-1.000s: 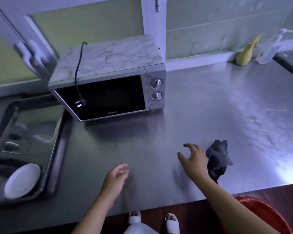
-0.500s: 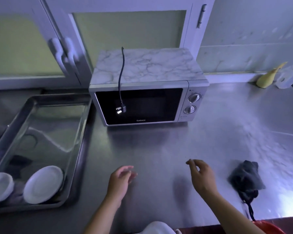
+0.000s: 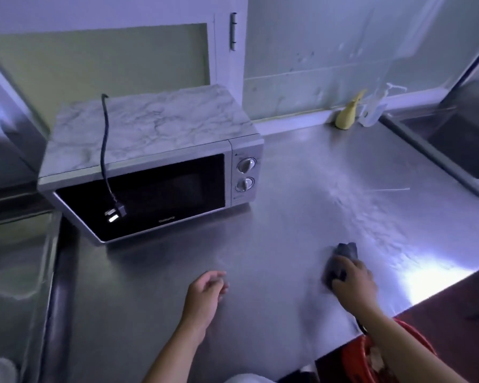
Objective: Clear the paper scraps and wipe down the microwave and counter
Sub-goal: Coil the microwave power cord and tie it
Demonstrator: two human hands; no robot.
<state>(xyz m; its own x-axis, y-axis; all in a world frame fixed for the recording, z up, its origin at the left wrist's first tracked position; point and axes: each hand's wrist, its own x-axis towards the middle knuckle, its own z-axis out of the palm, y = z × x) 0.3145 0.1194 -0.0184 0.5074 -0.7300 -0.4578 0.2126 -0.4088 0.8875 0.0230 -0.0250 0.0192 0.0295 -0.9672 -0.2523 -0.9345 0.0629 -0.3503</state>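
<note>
A silver microwave [image 3: 155,172] with a marble-patterned top stands at the back of the steel counter [image 3: 274,230]. Its black power cord [image 3: 104,150] hangs over the dark door, the plug dangling in front of the glass. My right hand [image 3: 353,283] grips a dark grey cloth [image 3: 343,254] lying on the counter near the front edge, fingers curled over it. My left hand [image 3: 205,295] hovers just above the counter to the left, fingers loosely curled and holding nothing. No paper scraps show on the counter.
A red bin [image 3: 382,355] with pale scraps inside sits below the counter's front edge at the right. A steel tray [image 3: 17,272] lies left of the microwave. A yellow bottle [image 3: 347,117] and a clear pump bottle [image 3: 375,111] stand at the back wall. A sink [image 3: 459,139] is far right.
My right hand has moved right and taken hold of the grey cloth, which lay untouched before. The view has swung right; my left hand has stayed about where it was.
</note>
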